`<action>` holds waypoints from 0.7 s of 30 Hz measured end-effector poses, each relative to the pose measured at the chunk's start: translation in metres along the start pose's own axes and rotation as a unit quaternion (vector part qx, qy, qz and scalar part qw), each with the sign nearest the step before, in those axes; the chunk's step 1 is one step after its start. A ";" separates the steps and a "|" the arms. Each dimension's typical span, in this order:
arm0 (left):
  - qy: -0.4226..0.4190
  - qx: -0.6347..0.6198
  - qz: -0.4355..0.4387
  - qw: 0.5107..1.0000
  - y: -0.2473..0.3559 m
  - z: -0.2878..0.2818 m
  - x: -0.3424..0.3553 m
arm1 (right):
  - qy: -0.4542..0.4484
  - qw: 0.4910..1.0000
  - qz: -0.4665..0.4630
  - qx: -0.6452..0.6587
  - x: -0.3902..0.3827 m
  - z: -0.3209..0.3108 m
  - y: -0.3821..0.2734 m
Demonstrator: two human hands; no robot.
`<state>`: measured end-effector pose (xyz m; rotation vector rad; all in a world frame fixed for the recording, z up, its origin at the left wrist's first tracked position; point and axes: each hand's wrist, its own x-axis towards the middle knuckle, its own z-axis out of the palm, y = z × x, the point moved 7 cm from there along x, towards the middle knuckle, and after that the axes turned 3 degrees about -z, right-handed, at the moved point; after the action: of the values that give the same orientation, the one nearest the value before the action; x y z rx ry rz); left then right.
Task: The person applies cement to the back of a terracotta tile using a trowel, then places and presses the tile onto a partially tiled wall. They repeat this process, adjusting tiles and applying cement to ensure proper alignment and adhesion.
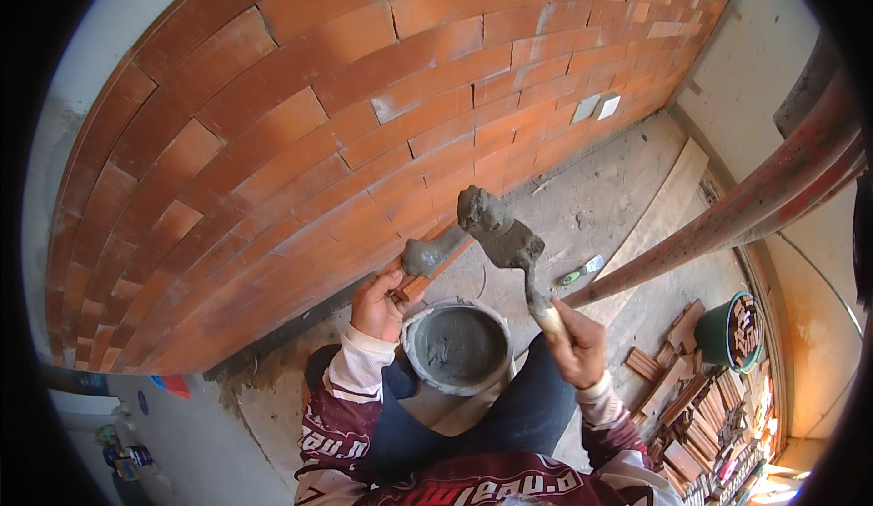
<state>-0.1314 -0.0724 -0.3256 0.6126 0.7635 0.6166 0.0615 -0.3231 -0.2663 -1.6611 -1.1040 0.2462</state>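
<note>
My left hand [375, 306] is closed around the near end of a narrow orange brick tile [420, 286], held up in front of the wall. A lump of grey mortar [424, 256] sits on the tile's upper face. In my right hand [576, 340] is a trowel [511, 240], gripped by its pale handle, its blade raised and coated in wet mortar. The blade's tip is close to the tile's far end; whether they touch I cannot tell. Below, between my knees, stands a round bucket [505, 331] of smooth grey mortar.
A wall faced with orange brick tiles [355, 133] rises ahead, with a white outlet [607, 106] low on it. Red-brown poles [727, 220] slant across the right. A green-handled tool [582, 271] lies on the floor. Loose tiles [696, 415] and a green bucket [723, 331] are at right.
</note>
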 end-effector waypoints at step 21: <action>-0.031 -0.020 0.016 0.999 -0.008 0.016 -0.003 | 0.049 0.963 -0.085 -0.251 -0.045 0.079 0.061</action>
<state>-0.1187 -0.0842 -0.3205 0.6056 0.6820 0.6382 0.0188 -0.3057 -0.3659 -1.9783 -1.2959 -0.2486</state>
